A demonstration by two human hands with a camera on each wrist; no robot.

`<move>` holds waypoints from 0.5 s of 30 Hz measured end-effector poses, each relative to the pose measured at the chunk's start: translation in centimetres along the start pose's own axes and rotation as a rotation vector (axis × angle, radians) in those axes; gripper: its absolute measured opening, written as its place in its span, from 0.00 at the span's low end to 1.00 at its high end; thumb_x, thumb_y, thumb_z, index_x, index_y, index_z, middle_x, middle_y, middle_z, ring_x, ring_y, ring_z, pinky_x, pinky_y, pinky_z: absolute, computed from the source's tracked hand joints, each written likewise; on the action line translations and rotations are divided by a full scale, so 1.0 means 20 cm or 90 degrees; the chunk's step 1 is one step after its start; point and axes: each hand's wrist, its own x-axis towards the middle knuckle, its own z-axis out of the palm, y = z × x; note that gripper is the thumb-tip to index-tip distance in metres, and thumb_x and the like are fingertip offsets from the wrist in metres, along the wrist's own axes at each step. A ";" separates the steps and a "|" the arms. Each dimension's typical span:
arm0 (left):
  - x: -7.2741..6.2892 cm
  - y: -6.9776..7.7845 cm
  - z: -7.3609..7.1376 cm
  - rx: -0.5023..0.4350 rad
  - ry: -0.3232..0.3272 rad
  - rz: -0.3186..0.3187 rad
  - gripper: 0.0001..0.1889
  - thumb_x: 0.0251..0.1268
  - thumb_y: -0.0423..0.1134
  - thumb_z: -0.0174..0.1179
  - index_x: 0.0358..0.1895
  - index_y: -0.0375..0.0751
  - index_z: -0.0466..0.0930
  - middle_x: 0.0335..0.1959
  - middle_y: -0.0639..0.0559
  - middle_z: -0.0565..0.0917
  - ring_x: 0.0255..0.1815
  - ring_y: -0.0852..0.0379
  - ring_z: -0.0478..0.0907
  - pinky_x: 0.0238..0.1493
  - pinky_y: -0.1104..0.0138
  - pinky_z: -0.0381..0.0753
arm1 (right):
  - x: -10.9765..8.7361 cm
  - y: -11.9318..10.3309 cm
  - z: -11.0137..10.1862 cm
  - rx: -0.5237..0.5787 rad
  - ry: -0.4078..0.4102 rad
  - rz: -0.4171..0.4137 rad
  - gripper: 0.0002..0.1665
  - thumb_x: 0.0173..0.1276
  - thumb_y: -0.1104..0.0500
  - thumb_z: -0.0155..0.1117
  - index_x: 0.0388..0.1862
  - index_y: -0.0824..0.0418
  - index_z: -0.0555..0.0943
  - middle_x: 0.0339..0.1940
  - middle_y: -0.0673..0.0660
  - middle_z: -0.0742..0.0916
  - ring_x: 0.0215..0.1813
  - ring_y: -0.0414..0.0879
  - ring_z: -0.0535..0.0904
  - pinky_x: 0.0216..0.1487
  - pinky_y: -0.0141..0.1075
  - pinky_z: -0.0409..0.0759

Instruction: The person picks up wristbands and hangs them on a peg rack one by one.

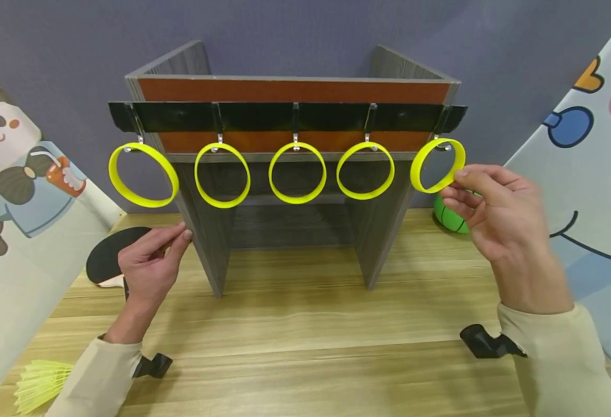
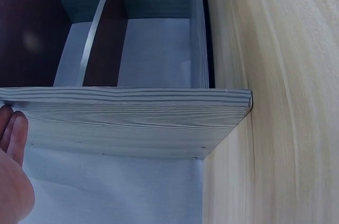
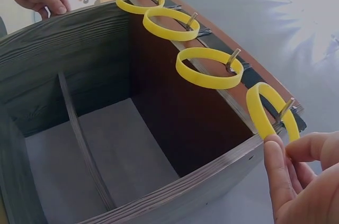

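Several yellow rings hang in a row from metal hooks on a black strip across the front of a grey wooden shelf unit. My right hand pinches the rightmost ring at its lower right edge. That ring still has its hook through it in the right wrist view. Over on the left, my left hand touches the front edge of the unit's left side panel with its fingertips. In the left wrist view, fingers lie against the panel's outer face.
A black table-tennis bat lies behind my left hand, and a yellow shuttlecock sits at the lower left. Part of a green ball shows behind my right hand. Cartoon-printed panels flank the wooden table.
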 end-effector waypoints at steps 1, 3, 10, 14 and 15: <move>0.00 0.00 0.00 0.002 0.000 0.000 0.10 0.50 0.25 0.69 0.29 0.16 0.81 0.26 0.38 0.84 0.21 0.63 0.71 0.22 0.77 0.60 | 0.00 0.00 0.00 -0.002 0.002 0.000 0.10 0.55 0.72 0.71 0.36 0.74 0.82 0.33 0.65 0.84 0.24 0.53 0.81 0.31 0.39 0.81; 0.00 0.00 0.00 0.000 -0.001 0.000 0.09 0.50 0.24 0.69 0.30 0.16 0.81 0.26 0.38 0.85 0.21 0.64 0.71 0.22 0.77 0.60 | 0.00 0.01 0.00 -0.012 0.004 0.000 0.11 0.54 0.71 0.72 0.36 0.74 0.82 0.34 0.64 0.84 0.24 0.52 0.81 0.32 0.39 0.81; -0.01 -0.03 -0.02 -0.003 -0.008 -0.002 0.08 0.49 0.21 0.68 0.31 0.16 0.81 0.27 0.37 0.84 0.21 0.63 0.71 0.22 0.77 0.59 | -0.01 0.04 -0.02 -0.028 -0.012 0.000 0.10 0.55 0.70 0.72 0.36 0.73 0.82 0.34 0.64 0.84 0.24 0.52 0.81 0.32 0.40 0.82; -0.02 -0.06 -0.03 -0.004 -0.009 -0.004 0.07 0.48 0.20 0.68 0.31 0.16 0.82 0.27 0.37 0.84 0.21 0.63 0.69 0.22 0.77 0.59 | -0.01 0.06 -0.03 -0.031 -0.032 -0.002 0.07 0.57 0.70 0.70 0.35 0.73 0.83 0.33 0.63 0.85 0.25 0.52 0.82 0.32 0.40 0.82; -0.02 -0.06 -0.03 -0.005 -0.009 -0.004 0.07 0.48 0.20 0.68 0.31 0.16 0.82 0.27 0.37 0.84 0.21 0.63 0.69 0.22 0.77 0.59 | -0.01 0.07 -0.03 -0.034 -0.037 -0.002 0.07 0.58 0.70 0.69 0.35 0.72 0.83 0.33 0.63 0.85 0.25 0.52 0.82 0.32 0.40 0.82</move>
